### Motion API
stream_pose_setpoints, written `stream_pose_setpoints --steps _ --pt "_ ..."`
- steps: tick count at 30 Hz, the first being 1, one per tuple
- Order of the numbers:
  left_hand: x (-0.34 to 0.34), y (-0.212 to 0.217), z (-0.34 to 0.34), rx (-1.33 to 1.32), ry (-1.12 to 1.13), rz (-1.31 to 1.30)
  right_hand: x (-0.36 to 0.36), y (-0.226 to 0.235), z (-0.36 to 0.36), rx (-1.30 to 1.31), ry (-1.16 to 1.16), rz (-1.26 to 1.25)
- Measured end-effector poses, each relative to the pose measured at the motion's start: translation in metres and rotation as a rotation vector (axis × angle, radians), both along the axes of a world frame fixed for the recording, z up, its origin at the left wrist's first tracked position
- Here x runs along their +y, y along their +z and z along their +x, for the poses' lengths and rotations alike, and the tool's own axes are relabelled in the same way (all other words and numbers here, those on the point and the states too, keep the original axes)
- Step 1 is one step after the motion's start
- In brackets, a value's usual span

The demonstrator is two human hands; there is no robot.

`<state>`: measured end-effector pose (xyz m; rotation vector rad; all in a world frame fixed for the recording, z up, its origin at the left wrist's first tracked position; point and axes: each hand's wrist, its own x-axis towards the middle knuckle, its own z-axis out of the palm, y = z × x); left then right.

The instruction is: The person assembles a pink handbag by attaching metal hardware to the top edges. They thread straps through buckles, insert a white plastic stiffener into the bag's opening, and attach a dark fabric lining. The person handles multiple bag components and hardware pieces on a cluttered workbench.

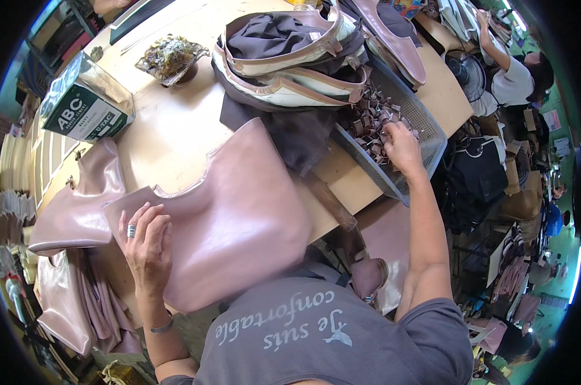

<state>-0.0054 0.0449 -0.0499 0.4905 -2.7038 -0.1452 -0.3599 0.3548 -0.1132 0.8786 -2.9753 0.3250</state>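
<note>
My left hand (148, 247), with a ring on one finger, lies on the upper left corner of a large dusty-pink leather bag panel (239, 212). Its fingers are slightly bent and apart. The panel has a curved cut-out along its top and spreads over the table's near edge towards my lap. At the right, my right hand (402, 146) reaches into a grey plastic basket (436, 151). Its fingers are pinched among many small brown leather tabs (372, 122) with metal rings; a tab seems to be between the fingertips, partly hidden.
A stack of unfinished bags (284, 64) stands at the back, beside the basket. A green-and-silver can (88, 102) and a glue-crusted pot (171, 61) sit on the left. More pink leather pieces (88, 199) lie at the table's left edge. A person (515, 80) works beyond a fan (465, 74).
</note>
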Motion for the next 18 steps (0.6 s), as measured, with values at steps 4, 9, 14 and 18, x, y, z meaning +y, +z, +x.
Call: stream_pose_setpoints --steps 4,9,14,18 --pt "0.007 0.001 -0.008 -0.015 -0.042 -0.003 0.016 0.015 -0.006 -0.407 -0.18 -0.607" --pt "0.018 0.001 -0.02 -0.039 -0.111 0.037 0.025 0.031 -0.004 -0.891 -0.136 -1.207" --pt "0.031 -0.003 -0.038 -0.04 -0.204 0.059 0.025 0.016 -0.03 -0.708 -0.224 -0.94" --pt "0.037 -0.004 -0.044 -0.106 -0.227 0.079 0.006 -0.015 -0.042 0.003 -0.149 -0.237"
